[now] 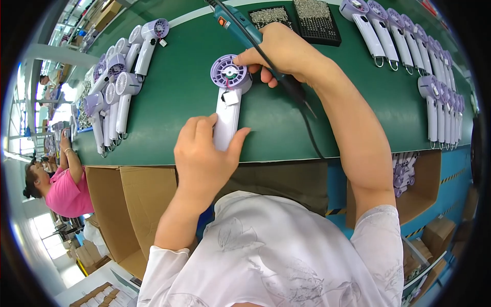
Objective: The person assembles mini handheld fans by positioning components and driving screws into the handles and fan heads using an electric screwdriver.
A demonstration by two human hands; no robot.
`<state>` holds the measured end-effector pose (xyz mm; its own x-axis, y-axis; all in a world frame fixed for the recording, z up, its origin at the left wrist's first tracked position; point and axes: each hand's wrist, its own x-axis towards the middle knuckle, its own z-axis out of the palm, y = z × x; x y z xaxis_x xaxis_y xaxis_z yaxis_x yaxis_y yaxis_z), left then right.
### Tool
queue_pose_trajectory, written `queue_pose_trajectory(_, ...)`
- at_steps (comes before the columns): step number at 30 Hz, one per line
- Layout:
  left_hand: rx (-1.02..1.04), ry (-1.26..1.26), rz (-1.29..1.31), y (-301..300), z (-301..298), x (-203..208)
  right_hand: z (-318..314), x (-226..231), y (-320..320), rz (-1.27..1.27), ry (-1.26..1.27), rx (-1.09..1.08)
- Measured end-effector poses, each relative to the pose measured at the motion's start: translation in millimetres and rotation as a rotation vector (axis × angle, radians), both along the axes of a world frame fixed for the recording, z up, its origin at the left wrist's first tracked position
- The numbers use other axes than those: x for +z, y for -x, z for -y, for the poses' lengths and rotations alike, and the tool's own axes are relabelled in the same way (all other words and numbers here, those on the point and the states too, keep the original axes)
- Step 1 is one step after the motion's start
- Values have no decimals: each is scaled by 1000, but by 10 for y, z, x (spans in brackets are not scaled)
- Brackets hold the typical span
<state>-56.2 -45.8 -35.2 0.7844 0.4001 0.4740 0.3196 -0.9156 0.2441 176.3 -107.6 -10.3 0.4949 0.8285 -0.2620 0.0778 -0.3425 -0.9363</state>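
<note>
A white and lilac handheld fan [227, 120] lies on the green bench with its round head [230, 73] away from me and its inner ring and wires exposed. My left hand [204, 151] steadies the handle's near end, fingers on the left side and thumb to the right. A small white piece [231, 97], perhaps a connector or tag, rests where handle meets head. In my right hand [284, 53] is a teal electric screwdriver [238, 28], its dark nose and thin bit pointing to the lower right, away from the fan. My right fingertips touch the fan head's rim.
Rows of similar fans stand at the left [125, 87] and right [434, 92] of the bench [179, 66]. Black trays of screws [319, 25] lie at the back. Cardboard boxes [128, 204] sit below the front edge. A person in pink [69, 194] works at the far left.
</note>
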Motion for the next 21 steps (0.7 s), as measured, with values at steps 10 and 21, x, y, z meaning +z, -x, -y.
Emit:
queue_pose_trajectory(10,-709,954,-107,-660,-1390,85,-16,9,-5,4,17,-11)
queue_pose_trajectory(21,-720,1082,-300,-955,-1553,39,-87,-20,-113,103,44,63)
